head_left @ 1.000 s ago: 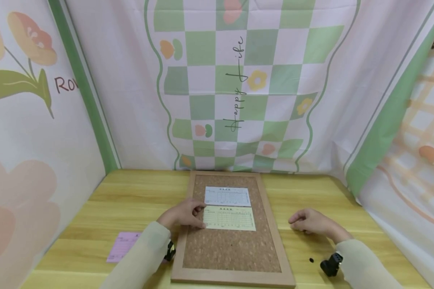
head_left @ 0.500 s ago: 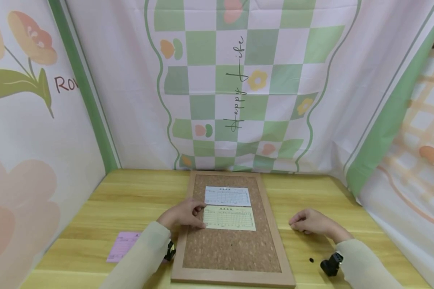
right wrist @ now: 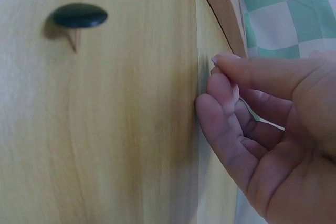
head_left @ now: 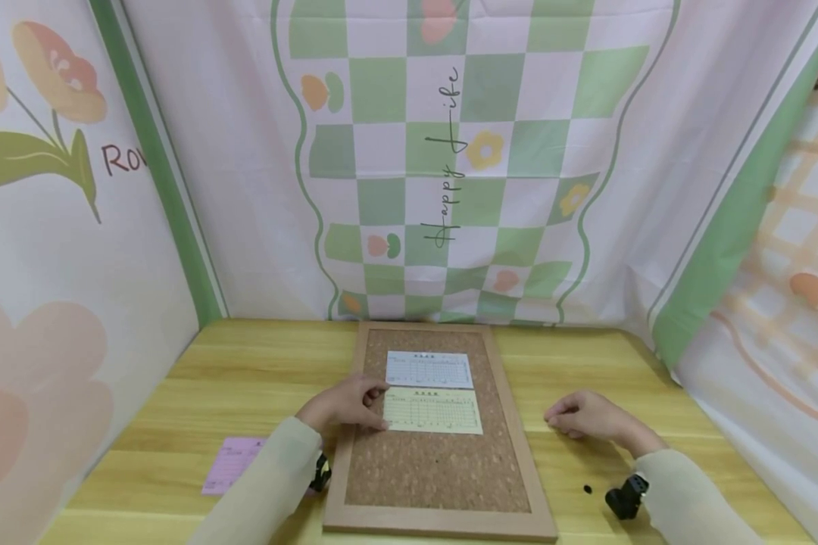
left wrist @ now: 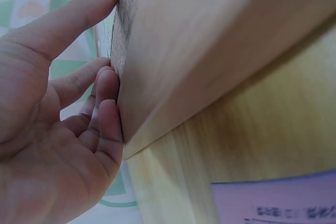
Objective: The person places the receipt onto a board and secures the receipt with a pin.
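My left hand [head_left: 348,401] rests at the left side of the corkboard [head_left: 436,477]. Its thumb and forefinger touch the left edge of a yellow printed slip [head_left: 436,412], one near each corner. Just above lies a light-blue printed slip [head_left: 429,369], flat on the cork. In the left wrist view the left hand's other fingers bend against the wooden frame [left wrist: 173,77]. Right of the board, my right hand [head_left: 589,416] hangs loosely curled by the table, thumb near forefinger, with nothing seen in it. A black thumbtack [right wrist: 79,17] lies on the table close to the right wrist.
A pink printed slip [head_left: 232,463] lies on the wooden table [head_left: 279,348] left of the board, partly under the left forearm. Printed curtains [head_left: 382,151] hang behind the table and on both sides.
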Tool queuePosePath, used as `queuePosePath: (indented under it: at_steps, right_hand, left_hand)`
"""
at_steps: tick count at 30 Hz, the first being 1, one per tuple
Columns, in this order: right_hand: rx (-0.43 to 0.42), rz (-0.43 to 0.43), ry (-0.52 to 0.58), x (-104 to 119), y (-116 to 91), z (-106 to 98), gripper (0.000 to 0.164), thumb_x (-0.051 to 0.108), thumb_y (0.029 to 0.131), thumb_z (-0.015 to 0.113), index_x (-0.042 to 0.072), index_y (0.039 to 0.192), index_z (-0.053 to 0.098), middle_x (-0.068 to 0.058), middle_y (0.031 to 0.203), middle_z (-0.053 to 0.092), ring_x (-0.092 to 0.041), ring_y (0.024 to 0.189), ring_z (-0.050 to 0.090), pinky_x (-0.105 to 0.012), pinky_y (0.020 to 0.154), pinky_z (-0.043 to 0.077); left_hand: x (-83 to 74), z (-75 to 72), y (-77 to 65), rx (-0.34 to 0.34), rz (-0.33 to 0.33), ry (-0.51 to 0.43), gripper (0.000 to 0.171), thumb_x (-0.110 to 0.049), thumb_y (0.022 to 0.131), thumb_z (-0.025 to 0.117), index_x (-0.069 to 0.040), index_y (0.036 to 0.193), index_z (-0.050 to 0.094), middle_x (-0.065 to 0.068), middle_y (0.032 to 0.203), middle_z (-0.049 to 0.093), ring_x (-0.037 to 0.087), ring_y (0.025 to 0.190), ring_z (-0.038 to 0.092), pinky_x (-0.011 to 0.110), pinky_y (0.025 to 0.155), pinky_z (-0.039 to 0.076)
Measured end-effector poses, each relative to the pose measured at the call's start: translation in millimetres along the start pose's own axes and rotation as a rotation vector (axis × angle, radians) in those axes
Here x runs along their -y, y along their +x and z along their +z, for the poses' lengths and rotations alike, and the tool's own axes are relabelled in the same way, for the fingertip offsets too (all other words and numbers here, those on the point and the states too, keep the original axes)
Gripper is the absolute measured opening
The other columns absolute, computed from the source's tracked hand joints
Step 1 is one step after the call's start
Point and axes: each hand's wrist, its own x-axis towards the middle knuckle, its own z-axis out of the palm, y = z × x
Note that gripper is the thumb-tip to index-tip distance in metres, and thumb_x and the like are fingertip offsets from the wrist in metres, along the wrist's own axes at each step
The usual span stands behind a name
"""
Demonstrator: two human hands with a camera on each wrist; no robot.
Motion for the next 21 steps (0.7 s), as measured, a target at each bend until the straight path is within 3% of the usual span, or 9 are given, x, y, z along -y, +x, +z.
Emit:
queuePosePath:
  at_steps: [21]
  right_hand:
    - [-0.02,-0.016,0.032,2.2,0.0,1.6,0.024,0.011,0.1,0.061,-0.011,0.11,0.066,-0.008,0.096,0.067,-0.023,0.091,0.066,-0.033,0.075,0.058]
  left_hand:
    - [-0.7,-0.8,-0.7,0.008,0.021,-0.005,0.069,-0.015,0.085,0.082,0.007,0.141,0.05,0.011,0.093,0.05,0.019,0.082,0.043,0.036,0.071,0.036]
